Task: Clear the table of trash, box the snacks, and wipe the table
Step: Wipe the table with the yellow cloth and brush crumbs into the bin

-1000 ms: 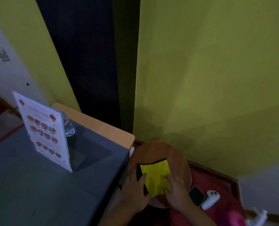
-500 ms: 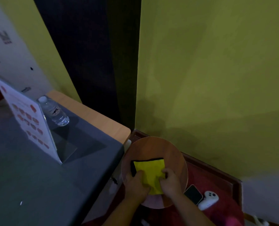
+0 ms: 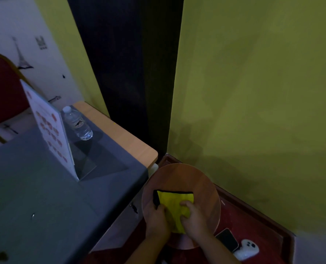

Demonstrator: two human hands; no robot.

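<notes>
Both hands, left (image 3: 157, 219) & right (image 3: 193, 219), are gripping the folded yellow microfibre cloth (image 3: 174, 203) on the round wooden stool top (image 3: 202, 182), lower centre; loose folds may be spilling open when lifted.

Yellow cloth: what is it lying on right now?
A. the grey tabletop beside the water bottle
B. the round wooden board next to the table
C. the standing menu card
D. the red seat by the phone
B. The yellow cloth lies on the round wooden board, where the left hand and right hand both hold it, off the grey table.
</notes>
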